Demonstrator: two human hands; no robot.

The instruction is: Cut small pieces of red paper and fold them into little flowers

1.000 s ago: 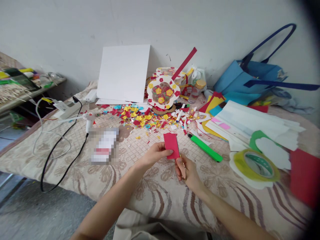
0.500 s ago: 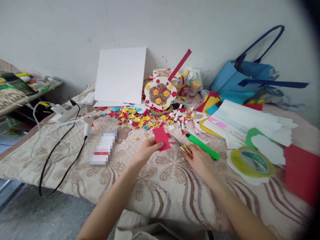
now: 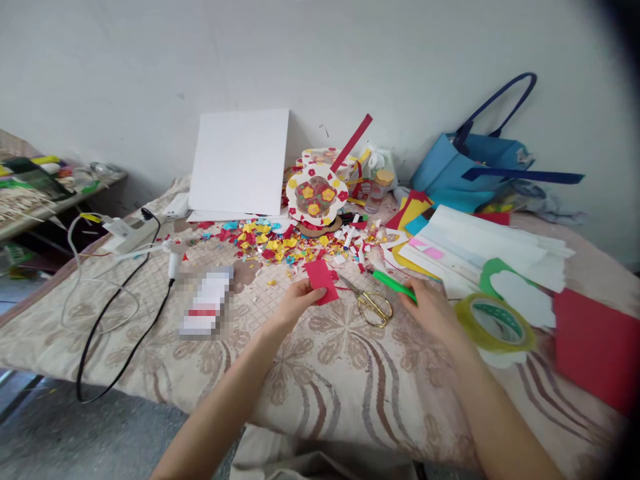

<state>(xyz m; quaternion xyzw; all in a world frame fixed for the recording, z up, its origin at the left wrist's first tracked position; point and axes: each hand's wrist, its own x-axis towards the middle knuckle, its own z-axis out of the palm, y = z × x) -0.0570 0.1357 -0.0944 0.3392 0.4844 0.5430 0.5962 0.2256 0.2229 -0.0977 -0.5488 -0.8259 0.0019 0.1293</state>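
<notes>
Pinched between the thumb and fingers of my left hand (image 3: 296,303) is a small red paper rectangle (image 3: 321,280). My right hand (image 3: 431,308) is closed around the rear part of a green utility knife (image 3: 393,283), whose dark tip points away to the upper left. Between my hands, gold-handled scissors (image 3: 375,309) lie on the cloth, blades towards the red paper. Small red scraps sit by the scissor tips. Part of the knife is hidden under my right hand.
Colourful paper scraps (image 3: 280,243) cover the cloth before a flower-decorated paper lantern (image 3: 319,217). A yellowish tape roll (image 3: 465,320), white sheets (image 3: 495,233) and red paper (image 3: 590,347) lie right. A glue gun (image 3: 175,257), cables and a blurred rectangular object (image 3: 207,303) are left.
My right hand has let go of the scissors, moved right and taken hold of the green utility knife. My left hand still holds the red paper. The view has shifted slightly.
</notes>
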